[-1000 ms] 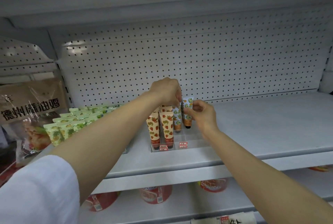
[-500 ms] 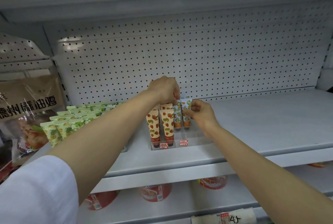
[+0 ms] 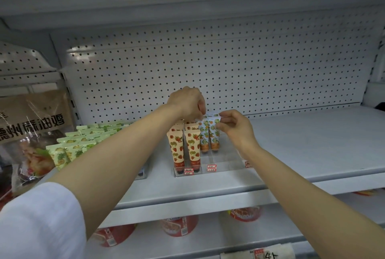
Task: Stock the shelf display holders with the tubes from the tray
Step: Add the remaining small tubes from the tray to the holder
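Note:
A clear acrylic display holder (image 3: 220,164) stands on the middle shelf. Its left lanes hold strawberry-print tubes (image 3: 192,146), cap down. Beside them stand two white tubes with orange-fruit print (image 3: 214,135). My right hand (image 3: 235,127) pinches the top of the right-hand orange-print tube. My left hand (image 3: 187,102) reaches from above with its fingertips on the tops of the tubes behind; what they grip is hidden. Green pineapple-print tubes (image 3: 68,154) fill another holder to the left. The tray is out of view.
A bagged food pack (image 3: 31,133) hangs at the far left. The white shelf (image 3: 312,144) stretches to the right of the holder, backed by pegboard (image 3: 208,66). Red-lidded tubs (image 3: 179,225) sit on the shelf below, and another shelf overhangs above.
The orange-print tube in my right hand has gone down into the holder lane beside the other one. My left hand has stayed over the tube tops.

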The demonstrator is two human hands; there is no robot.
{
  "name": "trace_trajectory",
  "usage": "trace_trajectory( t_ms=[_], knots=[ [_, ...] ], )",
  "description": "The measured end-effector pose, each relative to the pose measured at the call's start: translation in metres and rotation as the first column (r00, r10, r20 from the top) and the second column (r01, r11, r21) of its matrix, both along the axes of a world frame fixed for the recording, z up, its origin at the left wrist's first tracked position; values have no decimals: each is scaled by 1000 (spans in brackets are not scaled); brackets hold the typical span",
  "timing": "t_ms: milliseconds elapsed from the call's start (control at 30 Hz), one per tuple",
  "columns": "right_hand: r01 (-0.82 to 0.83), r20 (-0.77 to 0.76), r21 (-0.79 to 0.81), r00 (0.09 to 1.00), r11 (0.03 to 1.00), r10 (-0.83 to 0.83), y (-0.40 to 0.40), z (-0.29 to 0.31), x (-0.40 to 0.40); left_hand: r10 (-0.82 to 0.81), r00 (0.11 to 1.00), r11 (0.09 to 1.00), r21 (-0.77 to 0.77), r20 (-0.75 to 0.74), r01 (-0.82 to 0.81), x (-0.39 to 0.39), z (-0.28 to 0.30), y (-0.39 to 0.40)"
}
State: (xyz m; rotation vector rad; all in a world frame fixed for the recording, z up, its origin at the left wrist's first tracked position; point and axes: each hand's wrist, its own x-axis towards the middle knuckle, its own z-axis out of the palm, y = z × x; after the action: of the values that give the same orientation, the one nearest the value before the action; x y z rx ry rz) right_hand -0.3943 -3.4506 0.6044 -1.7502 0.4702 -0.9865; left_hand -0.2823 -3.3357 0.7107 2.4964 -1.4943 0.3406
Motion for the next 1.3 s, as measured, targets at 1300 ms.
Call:
trace_trajectory(
  t_ms=[1300],
  knots=[
    [-315,-269,-671,947,671,176,363,-53,4,430,890,899,16,154,-437,-32,-141,534]
  ],
)
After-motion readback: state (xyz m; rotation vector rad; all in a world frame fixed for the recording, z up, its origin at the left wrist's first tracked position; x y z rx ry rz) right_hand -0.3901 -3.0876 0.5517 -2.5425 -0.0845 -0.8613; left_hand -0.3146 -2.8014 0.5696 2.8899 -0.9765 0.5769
